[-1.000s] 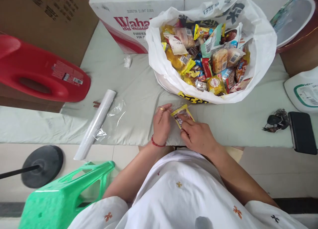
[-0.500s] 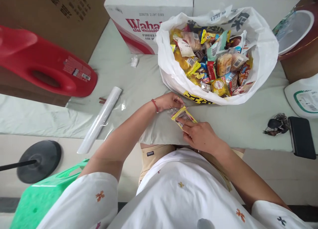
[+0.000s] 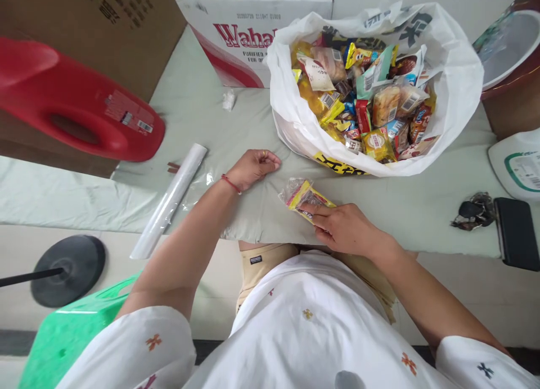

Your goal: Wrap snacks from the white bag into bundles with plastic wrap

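A small snack packet (image 3: 314, 197) with yellow edges lies on the cloth-covered table, and a piece of clear plastic film (image 3: 292, 189) sticks out from its left end. My right hand (image 3: 348, 226) is closed on the packet, its fingers across the right half; the thumb is mostly hidden. To the left, apart from the packet, my left hand (image 3: 255, 168) is loosely closed with curled fingers and nothing visible in them. A roll of clear film (image 3: 171, 200) lies left of my left forearm. Behind the packet stands a white plastic bag (image 3: 291, 116) full of wrapped snacks (image 3: 386, 105).
A red jug (image 3: 84, 108) lies at the left by a cardboard box (image 3: 139, 57). A white-and-red carton (image 3: 248, 40) stands behind. Keys (image 3: 472, 212), a black phone (image 3: 518, 231) and a white bottle (image 3: 517, 164) are at the right. A green stool (image 3: 80, 333) is below.
My left hand has let go of the packet's left end and moved left, away from it. The clear film there now shows uncovered. My right hand stays on the packet.
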`<state>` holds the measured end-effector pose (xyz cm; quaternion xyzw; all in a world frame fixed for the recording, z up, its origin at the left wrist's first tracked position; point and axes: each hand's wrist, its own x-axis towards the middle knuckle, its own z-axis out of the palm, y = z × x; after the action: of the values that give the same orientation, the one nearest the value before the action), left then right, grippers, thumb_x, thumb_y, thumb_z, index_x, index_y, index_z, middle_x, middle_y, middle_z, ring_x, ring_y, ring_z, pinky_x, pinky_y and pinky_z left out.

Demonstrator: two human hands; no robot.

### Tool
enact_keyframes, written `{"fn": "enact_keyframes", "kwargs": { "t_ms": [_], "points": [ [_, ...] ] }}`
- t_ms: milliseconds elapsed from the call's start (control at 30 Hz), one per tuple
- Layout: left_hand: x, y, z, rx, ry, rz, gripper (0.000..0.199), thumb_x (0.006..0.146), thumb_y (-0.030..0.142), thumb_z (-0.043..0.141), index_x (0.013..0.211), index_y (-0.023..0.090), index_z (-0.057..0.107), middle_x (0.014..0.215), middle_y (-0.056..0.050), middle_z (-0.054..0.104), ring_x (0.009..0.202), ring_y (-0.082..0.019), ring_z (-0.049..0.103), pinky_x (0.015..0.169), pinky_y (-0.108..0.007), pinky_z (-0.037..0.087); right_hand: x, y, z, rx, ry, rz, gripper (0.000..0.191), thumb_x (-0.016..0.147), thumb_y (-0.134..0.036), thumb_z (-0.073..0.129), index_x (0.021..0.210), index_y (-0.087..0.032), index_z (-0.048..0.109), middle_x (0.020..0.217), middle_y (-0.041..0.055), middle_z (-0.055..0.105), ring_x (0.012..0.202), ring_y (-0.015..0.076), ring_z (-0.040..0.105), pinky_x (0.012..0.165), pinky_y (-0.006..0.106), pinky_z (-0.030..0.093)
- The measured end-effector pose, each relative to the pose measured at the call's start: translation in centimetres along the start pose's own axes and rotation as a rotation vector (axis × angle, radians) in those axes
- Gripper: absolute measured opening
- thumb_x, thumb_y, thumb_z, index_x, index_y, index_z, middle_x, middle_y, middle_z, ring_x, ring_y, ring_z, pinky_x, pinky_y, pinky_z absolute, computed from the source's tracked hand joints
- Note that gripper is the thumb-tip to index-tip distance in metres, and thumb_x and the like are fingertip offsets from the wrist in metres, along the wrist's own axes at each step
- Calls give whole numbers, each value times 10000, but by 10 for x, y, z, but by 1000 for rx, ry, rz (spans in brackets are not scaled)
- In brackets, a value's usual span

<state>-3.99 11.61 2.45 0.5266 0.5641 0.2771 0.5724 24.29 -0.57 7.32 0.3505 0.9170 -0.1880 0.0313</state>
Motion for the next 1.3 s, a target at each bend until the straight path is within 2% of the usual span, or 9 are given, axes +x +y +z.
{"fn": "enact_keyframes", "kwargs": {
  "t_ms": [167, 300, 400, 633, 800, 933, 1133, 1200, 1300],
  "points": [
    [15, 18, 16, 93, -342, 38, 543, 790, 553, 798, 1158, 154, 802, 1093, -84, 801, 598, -63, 408, 547, -222, 338, 1, 2, 1, 16, 1, -16, 311, 1022, -258, 527, 1160, -198, 800, 1612, 53, 547, 1052, 227, 792, 769, 349, 593],
    [39, 27, 37, 162, -592, -33, 369, 710, 473, 854, 919, 170, 848, 881, -53, 796, 664, -113, 558, 613, -237, 434, 1, 2, 1, 35, -5, -17, 287, 1016, -255, 545, 1133, -216, 804, 1603, 46, 563, 1046, 211, 788, 771, 324, 582],
    [49, 28, 36, 174, -700, -32, 300, 607, 363, 922, 826, 173, 844, 809, -47, 784, 745, -155, 660, 705, -257, 504, 1, 1, 0, 43, -4, -26, 284, 1010, -243, 544, 1110, -214, 808, 1604, 37, 560, 1047, 206, 788, 766, 321, 580],
    [37, 25, 15, 59, -505, 3, 302, 636, 344, 953, 816, 146, 812, 683, -36, 705, 567, -100, 534, 538, -240, 403, 1, 4, 1, 63, 22, -35, 279, 1000, -230, 541, 1062, -210, 813, 1596, 31, 564, 1017, 209, 794, 748, 335, 585],
    [20, 25, -6, 153, -464, 105, 284, 668, 354, 918, 838, 145, 828, 802, -57, 740, 666, -122, 601, 648, -267, 482, 2, 7, 2, 64, 11, -54, 270, 1000, -232, 544, 1027, -220, 812, 1591, 10, 572, 975, 195, 792, 736, 329, 579],
    [6, 19, -22, 164, -317, 140, 212, 668, 320, 887, 761, 164, 779, 866, -54, 731, 686, -114, 585, 677, -267, 484, 3, 6, 2, 76, 28, -57, 265, 993, -227, 552, 1015, -219, 816, 1579, 13, 587, 948, 198, 792, 731, 340, 581],
    [0, 17, -1, -53, -323, -13, 448, 821, 551, 759, 1067, 178, 733, 995, -89, 780, 503, -59, 382, 505, -255, 289, 4, 5, 2, 72, 20, -41, 270, 997, -242, 546, 1005, -230, 816, 1570, 6, 595, 979, 196, 787, 738, 323, 571],
    [2, 20, 11, -4, -292, -45, 559, 755, 572, 830, 1141, 182, 723, 880, -48, 760, 518, -76, 423, 518, -251, 309, 4, 5, 2, 68, 18, -34, 272, 1000, -246, 547, 1009, -234, 818, 1565, 5, 601, 987, 196, 786, 739, 319, 569],
    [1, 22, 15, 187, -367, -101, 509, 567, 451, 959, 949, 165, 781, 706, -16, 702, 601, -145, 565, 572, -271, 396, 4, 5, 3, 69, 24, -35, 278, 1004, -247, 545, 1022, -233, 822, 1563, 6, 605, 997, 194, 786, 743, 317, 571]
  ]
}}
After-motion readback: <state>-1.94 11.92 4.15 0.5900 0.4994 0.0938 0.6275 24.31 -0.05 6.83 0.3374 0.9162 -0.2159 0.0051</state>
